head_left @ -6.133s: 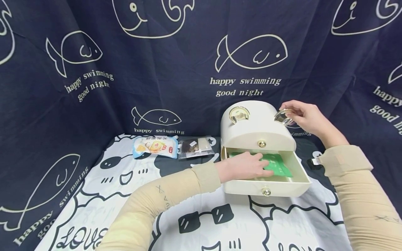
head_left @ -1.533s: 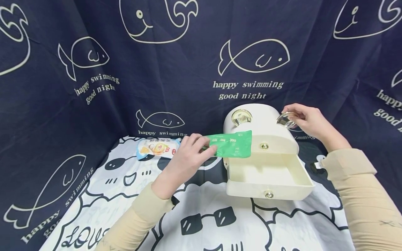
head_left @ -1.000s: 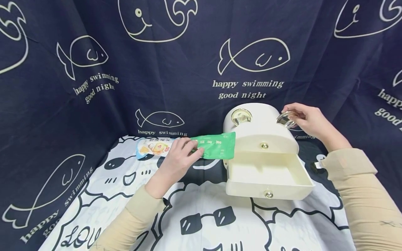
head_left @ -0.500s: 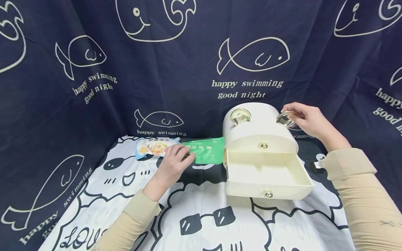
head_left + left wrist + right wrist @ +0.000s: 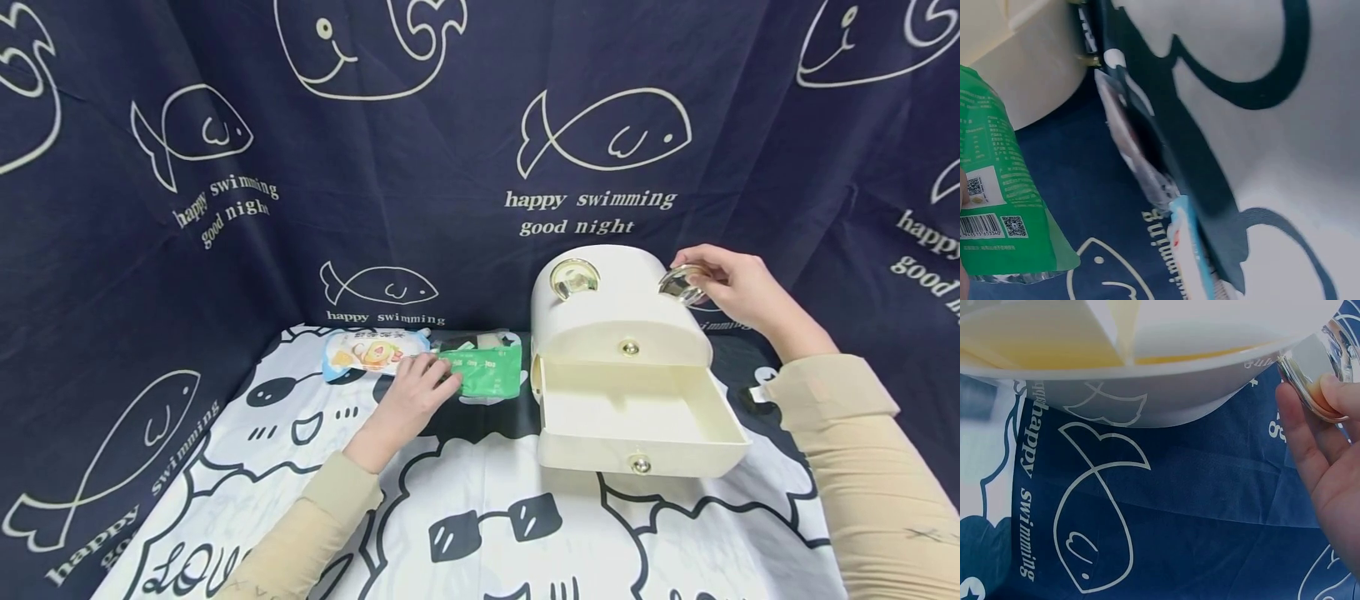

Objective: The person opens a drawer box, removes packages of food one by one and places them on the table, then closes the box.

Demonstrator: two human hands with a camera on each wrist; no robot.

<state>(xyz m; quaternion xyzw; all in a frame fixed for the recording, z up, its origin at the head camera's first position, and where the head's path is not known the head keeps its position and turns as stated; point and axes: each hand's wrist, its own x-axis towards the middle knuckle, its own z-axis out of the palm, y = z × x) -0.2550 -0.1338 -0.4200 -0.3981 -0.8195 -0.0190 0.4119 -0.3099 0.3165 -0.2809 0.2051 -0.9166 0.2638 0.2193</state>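
Note:
My left hand (image 5: 408, 398) grips the left end of a green packet (image 5: 495, 375) low over the cloth, left of a cream drawer box (image 5: 615, 312). In the left wrist view the printed back of the green packet (image 5: 997, 150) shows barcodes; only a sliver of that hand is seen. Behind the packet lies a clear packet (image 5: 492, 340), partly covered. At the box's top right, my right hand (image 5: 738, 287) pinches a shiny gold round ear (image 5: 678, 287), thumb against its face in the right wrist view. The lower drawer (image 5: 600, 454) is pulled out, its inside bare.
A blue and white food packet (image 5: 371, 352) lies left of the left hand's fingers. Above the drawer, the upper compartment is closed, with a gold knob (image 5: 630, 348). A dark blue fish-print curtain (image 5: 420, 183) hangs behind the white printed cloth (image 5: 495, 467).
Earlier the left hand was in the drawer on the green packet; it has lifted the packet out, moved it left and lowered it before the clear packet. The right hand keeps its pinch.

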